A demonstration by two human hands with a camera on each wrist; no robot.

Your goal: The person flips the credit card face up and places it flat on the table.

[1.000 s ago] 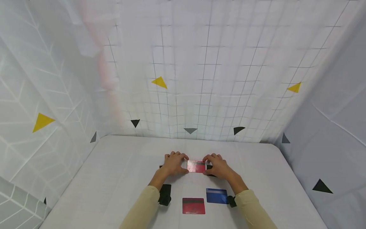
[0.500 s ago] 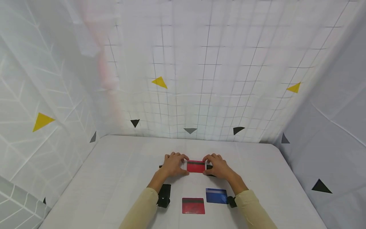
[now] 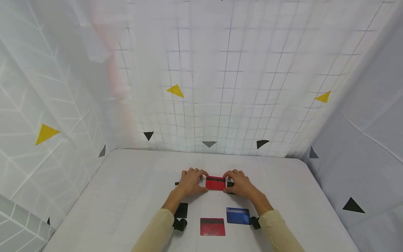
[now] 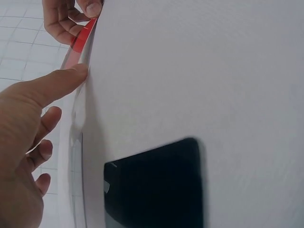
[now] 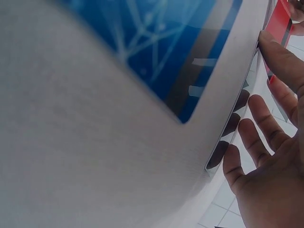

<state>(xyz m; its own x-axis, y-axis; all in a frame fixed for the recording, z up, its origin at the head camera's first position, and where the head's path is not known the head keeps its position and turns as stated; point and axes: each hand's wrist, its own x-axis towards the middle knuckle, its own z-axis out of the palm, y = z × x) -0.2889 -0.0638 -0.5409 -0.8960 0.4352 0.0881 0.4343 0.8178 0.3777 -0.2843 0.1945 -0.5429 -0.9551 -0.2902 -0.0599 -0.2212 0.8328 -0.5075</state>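
A red card (image 3: 215,183) with a dark stripe stands between my two hands near the back of the table. My left hand (image 3: 190,181) pinches its left side between thumb and index finger. The right hand (image 3: 240,183) grips the opposite side the same way. In the left wrist view, the red card (image 4: 84,35) appears steeply tilted, with its lower edge by the table. From the right wrist, the red card (image 5: 279,23) shows at the upper right corner, and my other right fingers hang over a dark card (image 5: 231,124).
Nearer me lie a second red card (image 3: 212,226) with a dark stripe, a blue card (image 3: 238,215) and a black card (image 3: 181,210). Another black card (image 3: 231,185) is partly hidden by the right hand. Dark wrist cameras hang under both forearms. White sheets (image 3: 207,87) surround the table.
The held red card has gone from pale and glossy to plain deep red, so its tilt has changed. Both hands have stayed in nearly the same place.
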